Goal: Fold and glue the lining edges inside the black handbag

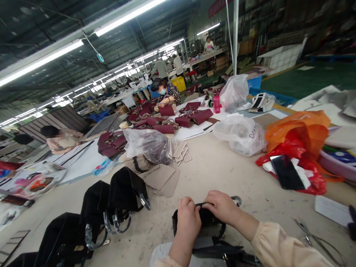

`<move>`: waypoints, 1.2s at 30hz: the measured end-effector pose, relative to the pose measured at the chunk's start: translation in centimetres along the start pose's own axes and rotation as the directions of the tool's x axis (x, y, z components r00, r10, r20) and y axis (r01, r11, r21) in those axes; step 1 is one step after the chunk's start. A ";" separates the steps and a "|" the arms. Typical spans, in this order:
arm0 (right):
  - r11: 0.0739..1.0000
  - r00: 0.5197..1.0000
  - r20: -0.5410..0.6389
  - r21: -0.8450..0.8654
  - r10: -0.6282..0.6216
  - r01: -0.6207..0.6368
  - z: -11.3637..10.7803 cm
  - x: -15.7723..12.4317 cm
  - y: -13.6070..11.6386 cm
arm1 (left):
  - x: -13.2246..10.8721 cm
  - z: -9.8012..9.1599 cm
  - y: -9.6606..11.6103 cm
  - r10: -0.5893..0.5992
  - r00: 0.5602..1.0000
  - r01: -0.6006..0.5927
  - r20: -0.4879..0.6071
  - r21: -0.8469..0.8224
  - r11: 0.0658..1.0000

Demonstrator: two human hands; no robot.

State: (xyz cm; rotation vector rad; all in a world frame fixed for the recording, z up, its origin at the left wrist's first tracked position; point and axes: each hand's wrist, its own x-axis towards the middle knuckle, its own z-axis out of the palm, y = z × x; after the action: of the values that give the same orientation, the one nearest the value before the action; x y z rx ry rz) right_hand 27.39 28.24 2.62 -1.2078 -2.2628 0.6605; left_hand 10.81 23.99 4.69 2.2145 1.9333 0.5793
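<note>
Head view is showing both bare hands working at a black bag (pixel 208 221), which is sitting on the near part of the counter (pixel 200 169), straight before the person, partly over a pale sheet (pixel 158 260). The left hand (pixel 188 218) is bending its fingers over the bag's upper edge and seems to be pinching it against the thumb, though the fingertips are mostly hiding. The right hand (pixel 223 206) is gripping the same edge just beside it, its fingers curling over and its thumb pointing toward the left hand. For good work here, both hands should be pressing evenly, keeping the edge straight and letting the thumbs do the feeling where the eye is being blocked. A clear-wrapped handle (pixel 236 201) is showing beyond the right hand and is best kept from catching under the wrist. Dark straps (pixel 219 251) are lying on the near side, so the forearms should be staying off them. Other black bags (pixel 125 190) are standing to the left, and a scissors-like metal tool (pixel 310 235) is lying to the right, well apart from the fingers.
</note>
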 end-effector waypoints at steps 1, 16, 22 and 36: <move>1.000 1.000 -0.005 -0.003 0.002 -0.002 0.1 0.1 0.1 | 0.0 -0.3 -0.1 -0.007 1.000 0.006 0.027 0.010 1.000; 1.000 1.000 -0.020 -0.011 -0.009 0.009 0.3 0.1 1.1 | 0.7 -2.3 -1.1 -0.065 0.987 0.045 0.149 0.135 0.990; 0.999 1.000 -0.019 -0.035 -0.017 0.016 0.4 0.1 1.0 | 0.6 -2.3 -0.9 -0.057 0.988 0.033 0.143 0.168 0.985; 0.996 1.000 0.026 -0.085 0.011 -0.009 0.0 -0.6 0.3 | 0.2 -1.9 -0.8 -0.083 0.989 0.060 0.122 0.181 0.982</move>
State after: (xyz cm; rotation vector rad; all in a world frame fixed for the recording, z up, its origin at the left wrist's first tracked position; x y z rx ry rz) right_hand 27.83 27.82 2.31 -1.2573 -2.3288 0.5928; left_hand 9.37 24.02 6.13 2.2096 2.0589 0.2552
